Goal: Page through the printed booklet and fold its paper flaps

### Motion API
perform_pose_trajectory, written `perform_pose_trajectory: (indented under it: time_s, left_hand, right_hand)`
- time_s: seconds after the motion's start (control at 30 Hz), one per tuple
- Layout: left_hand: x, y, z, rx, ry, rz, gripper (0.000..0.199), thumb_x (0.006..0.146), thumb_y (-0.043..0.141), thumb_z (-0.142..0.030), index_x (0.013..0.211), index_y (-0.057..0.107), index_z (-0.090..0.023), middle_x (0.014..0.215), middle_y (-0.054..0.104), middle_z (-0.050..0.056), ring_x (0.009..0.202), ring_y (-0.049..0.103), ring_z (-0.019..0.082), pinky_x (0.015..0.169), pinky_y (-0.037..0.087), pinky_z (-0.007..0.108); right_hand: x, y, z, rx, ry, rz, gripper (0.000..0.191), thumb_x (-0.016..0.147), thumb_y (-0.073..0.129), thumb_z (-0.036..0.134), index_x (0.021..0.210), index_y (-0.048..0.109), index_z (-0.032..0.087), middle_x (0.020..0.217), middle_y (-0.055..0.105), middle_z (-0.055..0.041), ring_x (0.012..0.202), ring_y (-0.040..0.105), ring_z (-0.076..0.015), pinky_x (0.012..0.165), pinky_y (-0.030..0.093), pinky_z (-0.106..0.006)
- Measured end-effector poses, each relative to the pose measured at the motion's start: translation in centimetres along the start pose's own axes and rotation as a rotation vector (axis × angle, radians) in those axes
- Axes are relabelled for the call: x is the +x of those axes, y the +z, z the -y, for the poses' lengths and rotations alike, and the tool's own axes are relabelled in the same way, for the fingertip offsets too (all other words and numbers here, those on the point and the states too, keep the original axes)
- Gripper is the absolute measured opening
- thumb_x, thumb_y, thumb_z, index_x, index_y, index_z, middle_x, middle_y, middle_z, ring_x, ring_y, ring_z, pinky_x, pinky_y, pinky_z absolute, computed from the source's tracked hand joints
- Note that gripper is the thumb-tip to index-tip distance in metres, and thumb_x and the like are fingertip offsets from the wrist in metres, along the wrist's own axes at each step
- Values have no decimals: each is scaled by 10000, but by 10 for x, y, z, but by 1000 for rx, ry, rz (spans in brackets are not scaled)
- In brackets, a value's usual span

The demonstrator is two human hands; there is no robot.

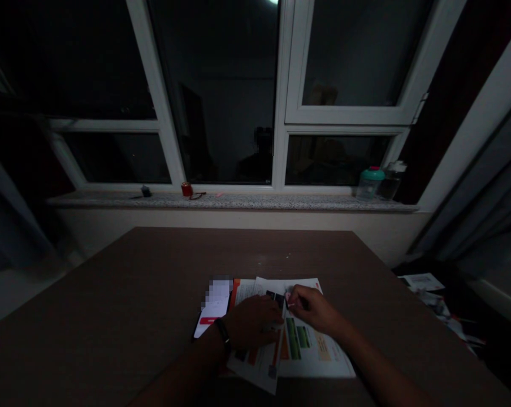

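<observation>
My left hand (255, 321) lies spread on a loose printed sheet (262, 367), which rests at a slant over a larger colourful printed page (315, 353) on the brown table. Just to the right, my right hand (308, 305) is closed at the sheet's upper right edge, its fingertips pinching a small pinkish thing (288, 299) that is too dark to name. Beside the page on the left lies a phone (215, 308) with a lit screen, partly behind my left wrist, which wears a dark band.
Brown table (154, 271) under a window. The stone sill (247, 200) holds a red jar (186, 189), a small dark object (146, 191) and a teal-lidded container (369, 183). Papers (423, 281) lie beyond the table's right edge.
</observation>
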State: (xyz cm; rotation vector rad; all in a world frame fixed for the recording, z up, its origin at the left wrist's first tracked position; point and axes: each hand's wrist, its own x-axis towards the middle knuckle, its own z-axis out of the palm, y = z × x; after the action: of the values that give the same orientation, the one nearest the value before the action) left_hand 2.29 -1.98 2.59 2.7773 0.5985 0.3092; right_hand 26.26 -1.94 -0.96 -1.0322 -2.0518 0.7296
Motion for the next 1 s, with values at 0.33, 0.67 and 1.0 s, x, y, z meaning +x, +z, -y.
perform_pose_trajectory:
  time_s: [0.33, 0.67, 1.0]
  left_hand:
    - [1, 0, -3, -7, 22, 7, 301, 822, 711, -304, 1105, 632, -238, 1176, 629, 50, 1073, 576, 257, 938, 430, 369]
    - [3, 1, 0, -25, 33, 10, 332, 793, 742, -300, 1101, 641, -230, 1173, 611, 50, 1083, 559, 258, 935, 435, 360]
    - [1, 5, 7, -61, 48, -44, 388, 756, 784, -317, 1107, 631, -251, 1178, 580, 52, 1095, 541, 264, 937, 418, 372]
  right_hand:
    - [-1, 8, 0, -44, -33, -7, 187, 769, 647, 136, 694, 491, 206, 716, 572, 31, 658, 530, -132, 607, 367, -216]
    - [7, 10, -2, -182, -95, -58, 179, 780, 546, 66, 698, 467, 205, 703, 535, 27, 660, 516, -129, 612, 348, -215]
    - [5, 12, -5, -148, -76, -20, 188, 736, 541, 44, 721, 457, 212, 669, 495, 49, 623, 493, -119, 586, 338, -202]
